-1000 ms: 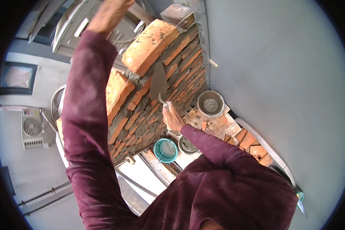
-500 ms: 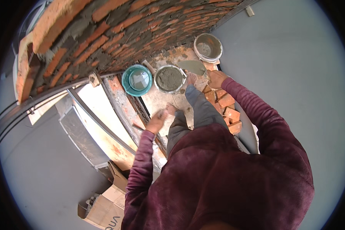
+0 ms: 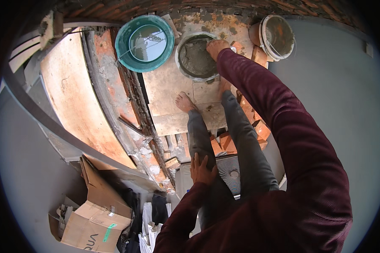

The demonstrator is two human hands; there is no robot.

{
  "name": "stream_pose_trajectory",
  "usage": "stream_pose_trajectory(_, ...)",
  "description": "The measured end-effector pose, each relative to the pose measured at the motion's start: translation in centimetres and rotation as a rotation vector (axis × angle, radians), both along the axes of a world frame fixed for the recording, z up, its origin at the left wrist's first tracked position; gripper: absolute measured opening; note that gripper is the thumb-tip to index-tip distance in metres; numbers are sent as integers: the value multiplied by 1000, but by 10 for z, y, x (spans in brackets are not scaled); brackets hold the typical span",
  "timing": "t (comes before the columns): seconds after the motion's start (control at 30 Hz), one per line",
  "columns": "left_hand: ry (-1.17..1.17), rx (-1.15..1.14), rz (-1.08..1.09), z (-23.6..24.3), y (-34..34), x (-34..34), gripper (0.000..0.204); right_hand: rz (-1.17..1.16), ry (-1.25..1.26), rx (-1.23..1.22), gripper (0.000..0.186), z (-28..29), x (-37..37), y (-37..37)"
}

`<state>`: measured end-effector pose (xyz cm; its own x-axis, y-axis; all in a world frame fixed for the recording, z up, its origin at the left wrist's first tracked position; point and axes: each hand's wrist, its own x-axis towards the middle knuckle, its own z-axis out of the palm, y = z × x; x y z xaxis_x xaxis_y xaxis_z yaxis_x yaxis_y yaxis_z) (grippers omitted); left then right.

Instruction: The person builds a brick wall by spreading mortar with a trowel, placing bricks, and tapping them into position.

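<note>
My right hand (image 3: 216, 49) is closed at the right rim of a bucket (image 3: 178, 67) of wet grey mortar (image 3: 196, 57). In the earlier frame it grips a trowel; now the blade is out of sight, hidden behind the hand or in the mortar. My left hand (image 3: 203, 169) rests on my left leg near the knee, fingers spread, holding nothing. Left of the mortar stands a teal tub (image 3: 122, 59) of water, with a thin handle across it. Loose orange bricks (image 3: 262, 130) are heaped beside and behind my right leg.
An upright bucket (image 3: 264, 33) stands at the far right on the boards (image 3: 169, 84) under my bare feet. A brick wall (image 3: 190, 5) runs along the far side. To the left are a rough ledge (image 3: 109, 76), a plywood sheet (image 3: 71, 80) and a cardboard box (image 3: 99, 219).
My right hand has moved from beside the bricks to the mortar bucket, taking the trowel along. My left hand has come down onto my leg. The view has tilted closer over the buckets.
</note>
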<state>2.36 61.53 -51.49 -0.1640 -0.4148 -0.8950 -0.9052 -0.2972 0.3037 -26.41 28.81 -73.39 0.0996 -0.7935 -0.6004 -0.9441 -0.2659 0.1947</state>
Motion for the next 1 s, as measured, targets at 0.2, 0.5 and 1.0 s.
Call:
stream_pose_trajectory(0.2,8,35,56,-2,5,-3,63,-133,-193,418,37,18,13,60)
stream_pose_trajectory(0.5,53,5,43,-9,-7,10,59,-778,-549,451,64,-39,41,110)
stream_pose_trajectory(1.0,52,-1,-40,-12,-24,20,57,-1409,-1200,695,40,-62,7,135)
